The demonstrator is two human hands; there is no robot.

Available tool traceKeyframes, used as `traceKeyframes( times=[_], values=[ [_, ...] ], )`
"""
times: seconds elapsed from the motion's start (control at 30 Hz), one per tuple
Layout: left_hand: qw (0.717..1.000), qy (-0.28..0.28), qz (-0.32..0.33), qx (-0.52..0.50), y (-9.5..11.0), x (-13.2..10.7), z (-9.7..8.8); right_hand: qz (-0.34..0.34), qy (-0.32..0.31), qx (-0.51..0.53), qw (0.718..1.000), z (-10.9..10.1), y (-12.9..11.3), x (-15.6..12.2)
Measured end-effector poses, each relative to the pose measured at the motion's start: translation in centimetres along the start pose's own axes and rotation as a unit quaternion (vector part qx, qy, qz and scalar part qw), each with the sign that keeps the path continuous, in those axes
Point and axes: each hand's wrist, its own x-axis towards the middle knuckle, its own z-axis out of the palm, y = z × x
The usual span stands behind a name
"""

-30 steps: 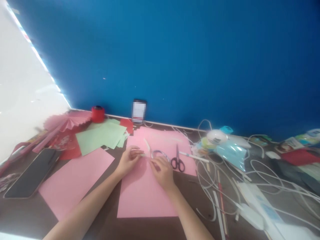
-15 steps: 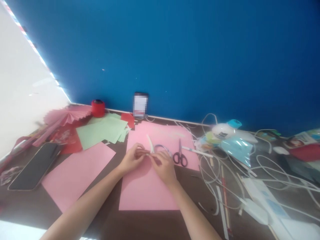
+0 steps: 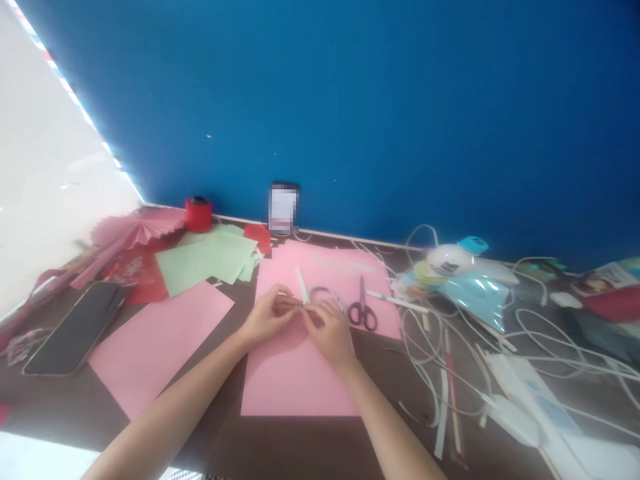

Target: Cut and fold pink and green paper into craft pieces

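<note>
Both my hands meet over a large pink paper sheet (image 3: 295, 373) lying on the dark table. My left hand (image 3: 270, 313) is curled and pinches one end of a thin white strip (image 3: 301, 288) that sticks up between the hands. My right hand (image 3: 327, 330) is also closed, its fingertips pinching the same strip where it meets the left hand. A thin curled loop (image 3: 325, 293) lies just behind the right hand. Black-handled scissors (image 3: 363, 308) rest on the pink sheet right of my right hand.
A second pink sheet (image 3: 160, 337), green sheets (image 3: 210, 260), a dark phone (image 3: 75, 327), a folded pink fan (image 3: 135, 230) and a red tape roll (image 3: 199, 213) lie to the left. White cords (image 3: 450, 347), plastic bags (image 3: 470, 293) and strips clutter the right. A blue wall stands behind.
My hands have drawn closer together, both now pinching the strip at one spot. The view has shifted slightly, so everything sits a little higher and to the right.
</note>
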Motion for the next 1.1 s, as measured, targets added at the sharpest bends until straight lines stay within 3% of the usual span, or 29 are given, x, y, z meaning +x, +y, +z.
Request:
traceKeyframes(
  times=[0.17, 0.47, 0.63, 0.9, 1.1],
  values=[
    [0.999, 0.028, 0.006, 0.021, -0.3, 0.1, 0.0, -0.013, -0.003, -0.006, 1.0, 0.0, 0.1, -0.1],
    [0.985, 0.156, 0.065, 0.03, -0.1, 0.2, 0.0, -0.049, -0.003, -0.039, 0.998, -0.1, 0.9, -0.3],
    [0.986, 0.161, 0.019, -0.031, 0.2, 0.2, 0.3, -0.06, -0.01, -0.024, 0.998, 0.0, 1.1, -0.5],
    [0.992, 0.119, -0.02, 0.033, 0.9, -0.3, 0.6, -0.09, 0.031, -0.052, 0.994, -0.1, 1.0, -0.5],
    [0.985, 0.158, -0.005, -0.065, 0.4, -0.2, 0.1, -0.123, 0.064, -0.115, 0.984, -0.4, 0.8, -0.2]
  ],
)
